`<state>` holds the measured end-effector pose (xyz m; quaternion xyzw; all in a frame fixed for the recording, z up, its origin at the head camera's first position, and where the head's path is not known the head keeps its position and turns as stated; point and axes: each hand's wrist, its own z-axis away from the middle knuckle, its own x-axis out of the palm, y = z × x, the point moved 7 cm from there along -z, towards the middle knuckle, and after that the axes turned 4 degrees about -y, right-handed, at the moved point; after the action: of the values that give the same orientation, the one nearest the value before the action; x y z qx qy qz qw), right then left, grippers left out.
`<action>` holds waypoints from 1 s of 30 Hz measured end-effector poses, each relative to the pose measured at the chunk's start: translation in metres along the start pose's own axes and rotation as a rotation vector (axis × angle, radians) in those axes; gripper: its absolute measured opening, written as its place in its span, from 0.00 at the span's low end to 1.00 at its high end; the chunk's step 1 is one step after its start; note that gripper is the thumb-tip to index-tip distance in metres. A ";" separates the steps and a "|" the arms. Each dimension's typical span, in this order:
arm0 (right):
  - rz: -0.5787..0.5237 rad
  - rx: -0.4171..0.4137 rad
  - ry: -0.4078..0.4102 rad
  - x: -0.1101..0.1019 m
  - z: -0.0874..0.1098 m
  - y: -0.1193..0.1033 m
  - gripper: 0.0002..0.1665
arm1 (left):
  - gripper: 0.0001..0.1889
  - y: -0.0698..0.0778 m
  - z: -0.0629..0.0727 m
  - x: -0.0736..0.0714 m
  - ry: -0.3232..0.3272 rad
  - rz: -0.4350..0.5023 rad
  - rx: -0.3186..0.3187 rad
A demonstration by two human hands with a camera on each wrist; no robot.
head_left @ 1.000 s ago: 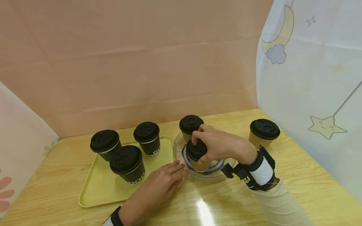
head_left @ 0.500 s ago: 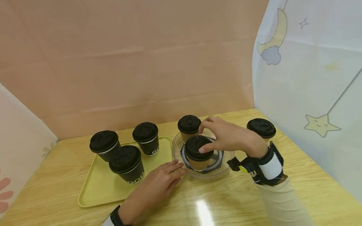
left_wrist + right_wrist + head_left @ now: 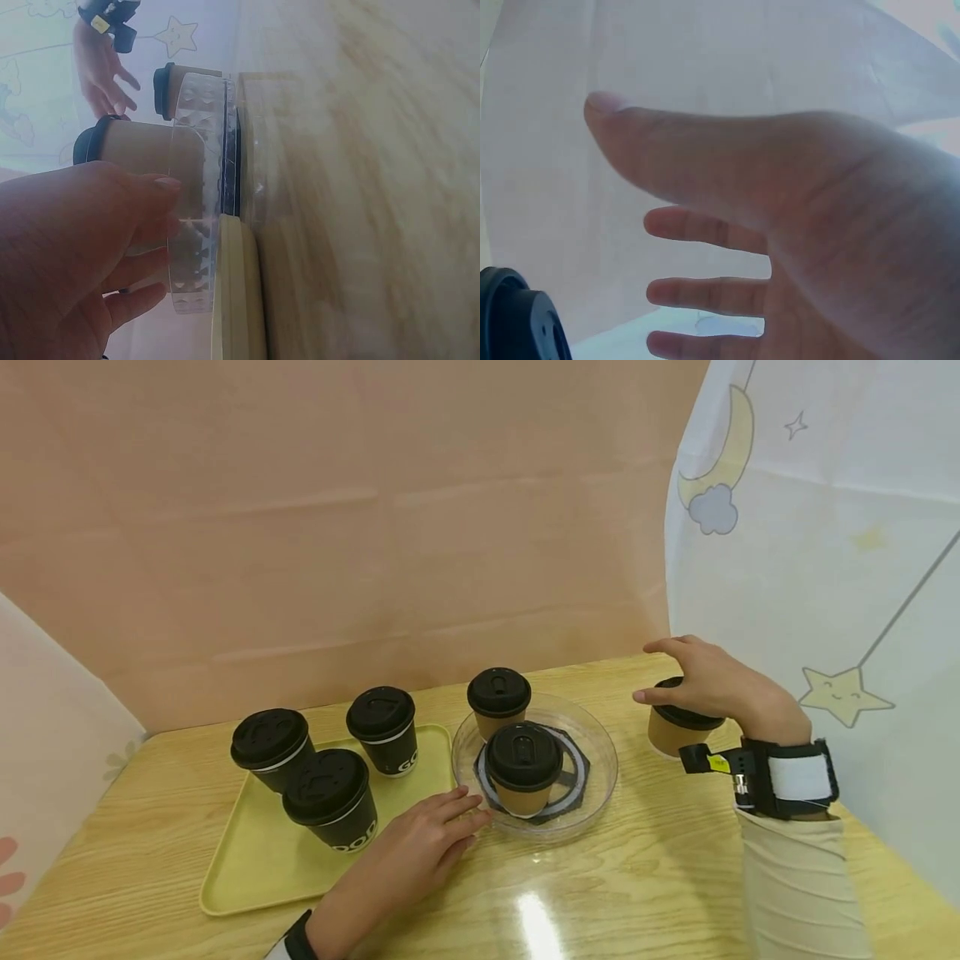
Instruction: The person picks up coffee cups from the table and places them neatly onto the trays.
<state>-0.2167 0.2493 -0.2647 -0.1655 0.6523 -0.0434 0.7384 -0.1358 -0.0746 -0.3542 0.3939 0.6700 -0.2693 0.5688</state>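
A clear round dish [image 3: 602,789] with a dark and grey patterned base holds two brown paper coffee cups with black lids, a near cup [image 3: 522,768] and a far cup [image 3: 498,697]. My left hand [image 3: 420,842] rests with fairly straight fingers at the dish's near left rim; in the left wrist view its fingertips touch or nearly touch the clear wall [image 3: 191,262]. At the right, my right hand [image 3: 716,685] hovers spread over a third brown lidded cup [image 3: 671,731], partly hiding its lid. Nothing is between its thumb and fingers in the right wrist view.
A yellow tray [image 3: 255,868] at the left bears three black lidded cups: a back left cup [image 3: 273,747], a front cup [image 3: 330,797] and a right cup [image 3: 384,731]. It adjoins the dish. Cloth walls [image 3: 420,527] rise behind the wooden table and at both sides.
My right hand has let go of the near brown cup in the dish and moved right to the third cup. The left hand has stayed at the dish's rim.
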 end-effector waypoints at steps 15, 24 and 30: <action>0.007 0.069 -0.067 0.015 0.001 0.031 0.52 | 0.16 0.001 0.002 0.002 0.012 0.020 0.010; -0.011 0.074 -0.111 0.024 -0.004 0.035 0.48 | 0.15 -0.003 0.006 0.001 0.049 0.044 -0.007; -0.054 0.082 -0.126 0.025 -0.005 0.035 0.47 | 0.16 -0.008 0.006 -0.002 0.034 0.049 -0.024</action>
<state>-0.2236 0.2740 -0.2989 -0.1552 0.5974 -0.0797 0.7827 -0.1391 -0.0840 -0.3544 0.4076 0.6729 -0.2404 0.5685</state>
